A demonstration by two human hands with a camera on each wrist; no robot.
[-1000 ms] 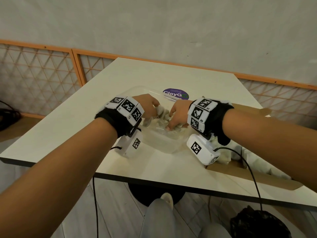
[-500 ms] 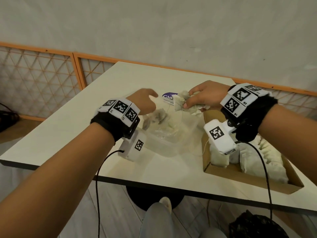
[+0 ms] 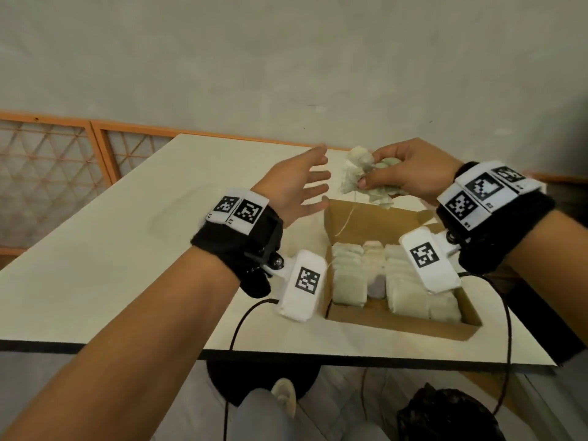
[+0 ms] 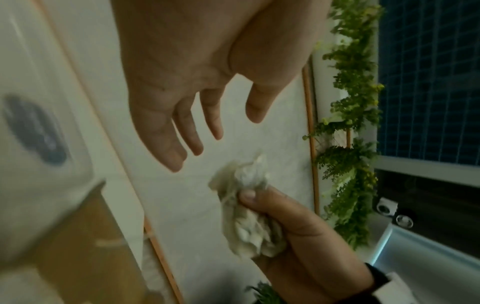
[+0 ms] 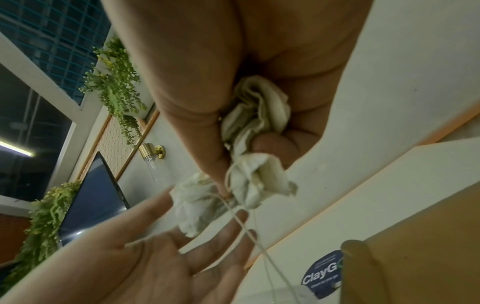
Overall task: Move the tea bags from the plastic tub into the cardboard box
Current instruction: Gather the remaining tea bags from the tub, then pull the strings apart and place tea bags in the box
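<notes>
My right hand (image 3: 386, 173) grips a crumpled bunch of tea bags (image 3: 358, 173) in the air, just above the far end of the cardboard box (image 3: 350, 219). Thin strings (image 5: 246, 226) dangle from the bunch (image 5: 259, 125). My left hand (image 3: 313, 184) is held flat, fingers straight, a little left of the bunch and apart from it; it holds nothing (image 4: 182, 127). Several tea bags (image 3: 348, 275) stand packed in rows inside the box. The clear plastic tub (image 3: 184, 214) shows only as a faint blur on the table to the left.
The box sits near the front right edge of the pale table (image 3: 111, 249). A round blue sticker (image 5: 324, 273) lies on the table beyond the box. An orange lattice rail (image 3: 63, 154) and a grey wall stand behind. Cables hang from both wrists.
My right hand lifted a bunch of tea bags out of the tub and carried it right, over the box. My left hand left the tub, straightened and followed toward the bunch.
</notes>
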